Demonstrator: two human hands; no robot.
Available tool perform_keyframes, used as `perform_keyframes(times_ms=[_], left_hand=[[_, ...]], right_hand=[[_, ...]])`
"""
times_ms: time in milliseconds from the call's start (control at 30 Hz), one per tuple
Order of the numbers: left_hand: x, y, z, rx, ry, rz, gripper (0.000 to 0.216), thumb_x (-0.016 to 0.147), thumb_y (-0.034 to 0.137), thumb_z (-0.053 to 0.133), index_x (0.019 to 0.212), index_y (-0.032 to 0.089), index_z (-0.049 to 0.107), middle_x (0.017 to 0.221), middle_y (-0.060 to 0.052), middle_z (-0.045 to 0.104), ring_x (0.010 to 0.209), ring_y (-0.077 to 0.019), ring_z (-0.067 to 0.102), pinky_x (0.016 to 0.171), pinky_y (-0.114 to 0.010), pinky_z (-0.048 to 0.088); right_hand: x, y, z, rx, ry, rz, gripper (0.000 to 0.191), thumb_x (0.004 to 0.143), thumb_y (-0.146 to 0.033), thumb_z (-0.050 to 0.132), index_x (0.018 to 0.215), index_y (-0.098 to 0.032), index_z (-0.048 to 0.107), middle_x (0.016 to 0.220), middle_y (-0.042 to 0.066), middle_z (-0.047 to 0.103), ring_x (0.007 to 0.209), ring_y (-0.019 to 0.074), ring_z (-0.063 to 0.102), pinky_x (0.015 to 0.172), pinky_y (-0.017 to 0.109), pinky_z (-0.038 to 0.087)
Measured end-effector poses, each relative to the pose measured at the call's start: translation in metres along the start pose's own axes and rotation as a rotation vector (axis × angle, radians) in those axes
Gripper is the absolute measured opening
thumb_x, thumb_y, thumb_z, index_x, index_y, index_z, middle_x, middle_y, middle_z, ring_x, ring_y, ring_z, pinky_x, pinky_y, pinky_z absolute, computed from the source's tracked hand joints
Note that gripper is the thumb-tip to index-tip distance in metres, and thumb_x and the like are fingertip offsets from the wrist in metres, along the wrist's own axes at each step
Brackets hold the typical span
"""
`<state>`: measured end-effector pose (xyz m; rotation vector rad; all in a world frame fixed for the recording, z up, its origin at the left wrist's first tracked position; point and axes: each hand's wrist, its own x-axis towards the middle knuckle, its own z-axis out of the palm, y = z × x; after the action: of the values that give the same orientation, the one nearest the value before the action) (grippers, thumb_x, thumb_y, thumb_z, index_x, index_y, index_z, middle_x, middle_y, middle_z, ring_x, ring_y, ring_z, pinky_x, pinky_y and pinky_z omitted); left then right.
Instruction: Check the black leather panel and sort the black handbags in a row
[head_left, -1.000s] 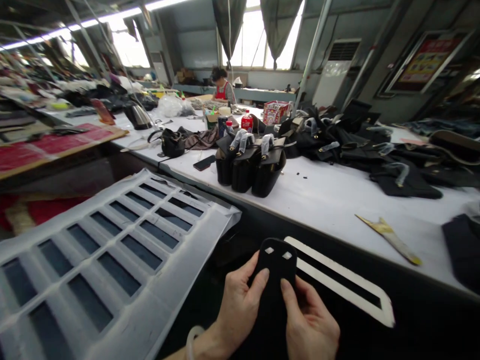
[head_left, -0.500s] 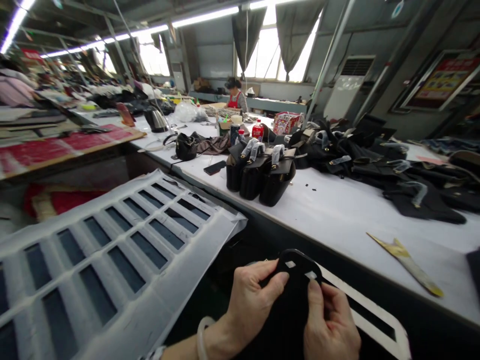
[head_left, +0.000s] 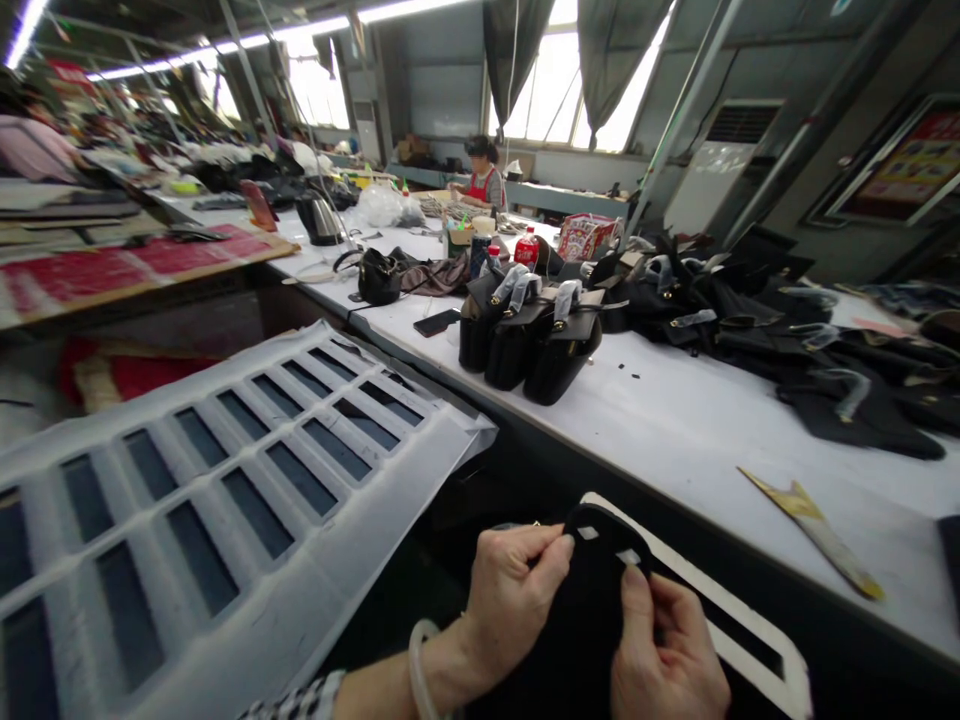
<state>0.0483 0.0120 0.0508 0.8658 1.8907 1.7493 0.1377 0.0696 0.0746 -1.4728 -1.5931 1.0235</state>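
We are holding a black piece in front of the bench's near edge, our left hand pinching its left side and our right hand gripping its right, thumb by two small cut-outs. A white frame is lying just behind it.

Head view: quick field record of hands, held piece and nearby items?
left hand: thumb and fingers grip the flat black piece with two small cut-outs
right hand: thumb pressed on the same piece
under piece: white slotted frame
left side: white grid template with rectangular openings
table: white worktable
on table: three upright black handbags, yellow strip
background: seated person in red
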Motion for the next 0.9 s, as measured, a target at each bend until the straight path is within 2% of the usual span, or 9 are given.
perform_keyframes(times_ms=[67,133,200,300,467,567,700,800,900], left_hand=[[0.001,-0.001,0.001,-0.026,0.003,-0.004,0.039,0.097,0.033,0.051,0.065,0.013,0.061,0.063,0.0,0.054,0.061,-0.0104,0.045,0.061,-0.025,0.035],[0.003,-0.001,0.002,-0.083,0.008,-0.026,0.028,0.094,0.035,0.057,0.081,0.016,0.073,0.076,-0.001,0.065,0.069,-0.0125,0.054,0.066,-0.024,0.041],[0.005,-0.001,0.003,-0.124,0.013,-0.05,0.02,0.09,0.035,0.065,0.098,0.02,0.076,0.088,-0.001,0.071,0.076,-0.0146,0.06,0.07,-0.024,0.044],[0.006,0.003,0.004,-0.11,-0.007,-0.051,0.017,0.089,0.033,0.067,0.094,0.021,0.077,0.082,0.0,0.07,0.074,-0.0143,0.06,0.069,-0.024,0.044],[0.006,0.01,0.007,-0.102,-0.059,-0.012,0.019,0.091,0.031,0.063,0.092,0.019,0.078,0.08,0.0,0.069,0.072,-0.0134,0.057,0.07,-0.025,0.043],[0.006,0.005,0.01,-0.193,-0.065,-0.057,0.017,0.088,0.029,0.066,0.098,0.021,0.076,0.091,-0.001,0.071,0.082,-0.0157,0.062,0.078,-0.025,0.046],[0.01,-0.009,0.014,-0.324,-0.203,-0.091,0.057,0.078,0.037,0.076,0.132,0.027,0.06,0.124,-0.004,0.062,0.116,-0.0238,0.056,0.107,-0.035,0.04],[0.014,-0.014,0.013,-0.241,-0.326,-0.01,0.07,0.076,0.041,0.077,0.14,0.028,0.052,0.133,-0.007,0.055,0.124,-0.0261,0.049,0.113,-0.042,0.033],[0.018,-0.013,0.01,-0.141,-0.373,0.065,0.075,0.072,0.038,0.081,0.139,0.027,0.05,0.146,-0.007,0.044,0.138,-0.0284,0.033,0.119,-0.045,0.022]], right_hand=[[0.001,0.0,-0.001,-0.017,-0.004,-0.001,0.034,0.085,-0.055,0.055,0.084,-0.021,0.057,0.072,0.0,0.059,0.069,0.0146,0.055,0.068,0.022,0.045],[0.004,0.005,-0.003,-0.01,-0.015,-0.002,0.035,0.084,-0.056,0.056,0.086,-0.02,0.058,0.073,0.001,0.06,0.071,0.0149,0.055,0.068,0.022,0.045],[0.008,0.013,-0.005,-0.005,-0.031,0.009,0.04,0.081,-0.061,0.058,0.087,-0.021,0.06,0.076,0.001,0.062,0.073,0.0159,0.056,0.069,0.025,0.043],[0.014,0.023,-0.009,0.024,-0.051,0.046,0.053,0.074,-0.072,0.059,0.092,-0.022,0.06,0.084,0.003,0.066,0.083,0.0206,0.059,0.077,0.03,0.041],[0.027,0.024,-0.017,-0.099,-0.067,-0.047,0.06,0.085,-0.07,0.044,0.131,-0.034,0.056,0.112,0.005,0.067,0.108,0.0299,0.059,0.088,0.04,0.042],[0.04,0.027,-0.021,-0.181,-0.118,-0.162,0.064,0.08,-0.074,0.047,0.127,-0.035,0.063,0.122,0.003,0.065,0.114,0.0316,0.058,0.087,0.04,0.048],[0.053,0.033,-0.026,-0.147,-0.143,-0.364,0.053,0.085,-0.062,0.054,0.124,-0.027,0.067,0.108,0.004,0.07,0.091,0.0218,0.066,0.073,0.029,0.051],[0.056,0.033,-0.029,-0.129,-0.108,-0.511,0.042,0.088,-0.053,0.057,0.118,-0.026,0.07,0.105,0.002,0.067,0.08,0.0135,0.062,0.061,0.02,0.048],[0.06,0.034,-0.034,-0.083,-0.109,-0.549,0.033,0.087,-0.045,0.063,0.112,-0.026,0.072,0.114,0.002,0.064,0.094,0.0131,0.062,0.075,0.018,0.05]])
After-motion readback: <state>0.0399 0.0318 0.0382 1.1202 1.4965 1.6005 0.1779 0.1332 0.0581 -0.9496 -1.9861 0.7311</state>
